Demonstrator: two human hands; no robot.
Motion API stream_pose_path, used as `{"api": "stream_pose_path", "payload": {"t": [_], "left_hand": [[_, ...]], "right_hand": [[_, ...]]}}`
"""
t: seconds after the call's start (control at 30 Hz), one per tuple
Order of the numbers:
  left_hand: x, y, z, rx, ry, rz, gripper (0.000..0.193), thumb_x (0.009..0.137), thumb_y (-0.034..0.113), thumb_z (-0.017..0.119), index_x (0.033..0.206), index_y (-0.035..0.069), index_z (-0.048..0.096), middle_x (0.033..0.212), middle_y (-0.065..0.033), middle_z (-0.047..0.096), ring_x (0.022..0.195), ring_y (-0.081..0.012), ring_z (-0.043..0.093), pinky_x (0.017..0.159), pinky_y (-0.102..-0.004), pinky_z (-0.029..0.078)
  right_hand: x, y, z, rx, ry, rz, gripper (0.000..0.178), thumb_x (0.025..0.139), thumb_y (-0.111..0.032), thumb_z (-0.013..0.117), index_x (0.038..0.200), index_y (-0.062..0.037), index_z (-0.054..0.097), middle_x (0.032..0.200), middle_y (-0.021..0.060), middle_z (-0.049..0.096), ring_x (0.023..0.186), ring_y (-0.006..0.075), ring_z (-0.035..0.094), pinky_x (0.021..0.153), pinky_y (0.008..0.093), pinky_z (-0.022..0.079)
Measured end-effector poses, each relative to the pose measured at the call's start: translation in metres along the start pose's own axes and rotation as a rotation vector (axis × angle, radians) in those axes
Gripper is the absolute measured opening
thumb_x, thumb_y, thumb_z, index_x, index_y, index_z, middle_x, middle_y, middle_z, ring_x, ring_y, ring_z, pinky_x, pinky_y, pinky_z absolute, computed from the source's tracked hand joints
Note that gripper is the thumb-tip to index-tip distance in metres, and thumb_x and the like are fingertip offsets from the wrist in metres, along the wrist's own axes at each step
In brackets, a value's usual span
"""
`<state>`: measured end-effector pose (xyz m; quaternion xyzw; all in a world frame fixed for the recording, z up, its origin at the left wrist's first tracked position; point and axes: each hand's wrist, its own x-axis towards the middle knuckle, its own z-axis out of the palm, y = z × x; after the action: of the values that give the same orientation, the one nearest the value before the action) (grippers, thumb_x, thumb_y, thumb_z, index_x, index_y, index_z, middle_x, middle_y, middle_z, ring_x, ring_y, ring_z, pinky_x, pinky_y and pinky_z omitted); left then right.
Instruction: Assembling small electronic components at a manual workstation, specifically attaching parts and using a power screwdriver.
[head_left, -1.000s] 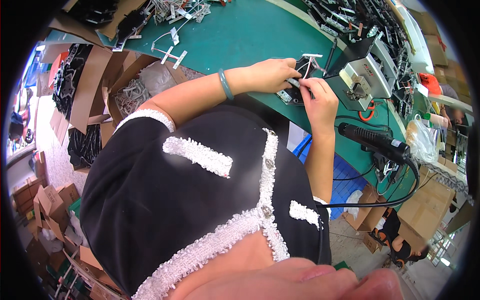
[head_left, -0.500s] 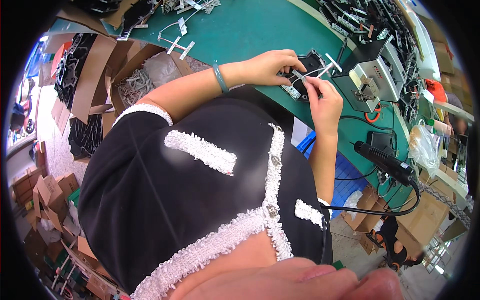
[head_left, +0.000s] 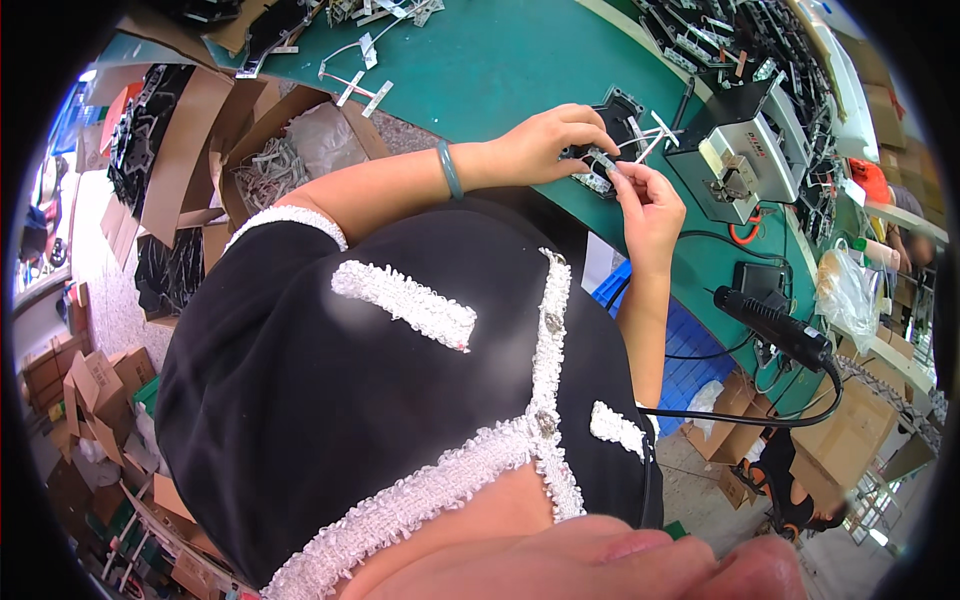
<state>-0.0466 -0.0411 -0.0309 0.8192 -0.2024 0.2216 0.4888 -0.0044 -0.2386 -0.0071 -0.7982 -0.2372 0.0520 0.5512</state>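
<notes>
On the green tabletop [head_left: 480,80], near its front edge, lies the frame [head_left: 622,108]: black, angular, w/ raised detail along the rim. A pale strip w/ small dark dots, the edge strip [head_left: 594,183], shows at its near end; fine detail too small to read. Off its R side sticks a white crosspiece [head_left: 658,133], two thin bars crossing, w/ a pale wire running back twd the hands.

Frame sits under & just beyond the fingers, partly hidden by them. L hand [head_left: 548,143], w/ a bracelet [head_left: 450,168], reaches over from the L: fingers curled, a modest gap btwn them & the thumb, black showing in it. Can't tell if they grip anything. R hand [head_left: 655,208] is at the near R side, thumb & index pinched narrow on the end of a small strip [head_left: 601,157], which lies btwn the two hands, above the frame.

R of the frame: a pen-like black rod [head_left: 684,102], then a silver-fronted box [head_left: 735,165]. Loose strips [head_left: 366,92] lie farther L.
</notes>
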Motion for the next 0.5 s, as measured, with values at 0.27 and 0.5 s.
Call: {"api": "stream_pose_path", "payload": {"t": [0.27, 0.5], "left_hand": [[0.0, 0.001, 0.001, -0.01, -0.034, -0.048, 0.027, 0.076, 0.003, 0.074, 0.102, 0.008, 0.07, 0.095, -0.0074, 0.064, 0.088, -0.0247, 0.062, 0.075, -0.0345, 0.053], [-0.004, -0.006, 0.007, 0.065, -0.009, -0.039, 0.02, 0.078, 0.006, 0.074, 0.097, 0.008, 0.071, 0.092, -0.0066, 0.064, 0.085, -0.0249, 0.063, 0.073, -0.0339, 0.052]], "right_hand": [[0.004, 0.005, 0.0, 0.314, -0.073, 0.307, 0.014, 0.087, -0.003, 0.071, 0.099, 0.0028, 0.069, 0.078, 0.0001, 0.064, 0.066, 0.0036, 0.054, 0.06, 0.0171, 0.042], [0.0, 0.022, -0.001, 0.167, -0.003, 0.096, 0.021, 0.078, 0.001, 0.076, 0.098, 0.0017, 0.069, 0.081, 0.0002, 0.064, 0.066, 0.0043, 0.055, 0.063, 0.0185, 0.047]]}}
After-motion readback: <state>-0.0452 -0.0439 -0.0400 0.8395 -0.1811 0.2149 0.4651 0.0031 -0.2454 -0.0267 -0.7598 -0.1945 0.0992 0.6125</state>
